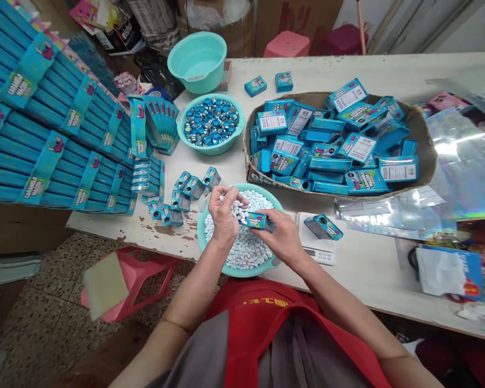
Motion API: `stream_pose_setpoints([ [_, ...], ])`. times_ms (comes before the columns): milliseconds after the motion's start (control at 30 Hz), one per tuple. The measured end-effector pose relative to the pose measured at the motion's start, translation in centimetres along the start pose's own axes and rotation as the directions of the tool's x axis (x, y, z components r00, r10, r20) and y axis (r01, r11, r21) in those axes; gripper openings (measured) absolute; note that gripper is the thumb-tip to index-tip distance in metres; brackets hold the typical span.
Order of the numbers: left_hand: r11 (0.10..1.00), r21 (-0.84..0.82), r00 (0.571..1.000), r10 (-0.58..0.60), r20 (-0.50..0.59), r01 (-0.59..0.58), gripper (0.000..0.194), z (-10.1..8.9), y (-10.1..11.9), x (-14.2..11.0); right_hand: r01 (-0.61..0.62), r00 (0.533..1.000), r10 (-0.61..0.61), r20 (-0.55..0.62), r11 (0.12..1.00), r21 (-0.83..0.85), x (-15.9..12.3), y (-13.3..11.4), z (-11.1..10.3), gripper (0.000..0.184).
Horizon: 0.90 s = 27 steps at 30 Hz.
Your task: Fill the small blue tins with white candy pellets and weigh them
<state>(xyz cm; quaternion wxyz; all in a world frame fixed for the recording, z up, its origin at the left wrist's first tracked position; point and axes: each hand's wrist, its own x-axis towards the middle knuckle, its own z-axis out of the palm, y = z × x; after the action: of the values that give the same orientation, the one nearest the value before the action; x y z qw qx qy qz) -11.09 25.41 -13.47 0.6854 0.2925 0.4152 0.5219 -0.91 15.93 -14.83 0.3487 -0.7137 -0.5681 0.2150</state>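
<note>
Over a turquoise bowl of small white candies [246, 258], my left hand [224, 215] is closed around a handful of the white candies [237, 209]. My right hand [285, 234] grips a small blue candy tin [254, 220] right beside those candies, its labelled side facing up. To the right, another blue tin with a round hole in its top [324, 227] lies on a white digital scale [321, 255]. Several tins with round holes [180, 200] stand on the table left of the bowl.
A long cardboard tray [424, 161] heaped with blue tins lies at the back right. Behind the candies stand a bowl of round blue and silver caps [212, 123] and another turquoise basin [197, 59]. Packed blue display boxes [56, 124] are stacked at left. A red stool [145, 280] stands below.
</note>
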Motion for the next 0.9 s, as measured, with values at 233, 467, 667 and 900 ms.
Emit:
stream_pose_setpoints([
  [233,0.999,0.036,0.999,0.038,-0.021,-0.037,0.028,-0.1,-0.2,0.2,-0.018,1.000,0.018,-0.005,1.000,-0.011,0.0,-0.3,-0.3,0.027],
  [467,0.998,0.060,0.999,0.034,-0.015,-0.033,0.030,0.3,-0.7,0.1,-0.018,1.000,0.018,-0.007,1.000,-0.004,0.1,-0.1,-0.2,0.026],
  [667,0.998,0.038,0.999,0.048,-0.009,-0.048,0.033,0.6,0.3,-0.4,-0.011,0.999,0.012,-0.052,0.999,0.031,-0.2,-0.9,-0.8,0.025],
  [900,0.994,0.088,0.998,0.060,-0.023,-0.058,0.038,0.3,-1.1,-0.3,-0.037,0.998,0.037,-0.059,0.999,0.001,-0.6,-0.3,0.0,0.025],
])
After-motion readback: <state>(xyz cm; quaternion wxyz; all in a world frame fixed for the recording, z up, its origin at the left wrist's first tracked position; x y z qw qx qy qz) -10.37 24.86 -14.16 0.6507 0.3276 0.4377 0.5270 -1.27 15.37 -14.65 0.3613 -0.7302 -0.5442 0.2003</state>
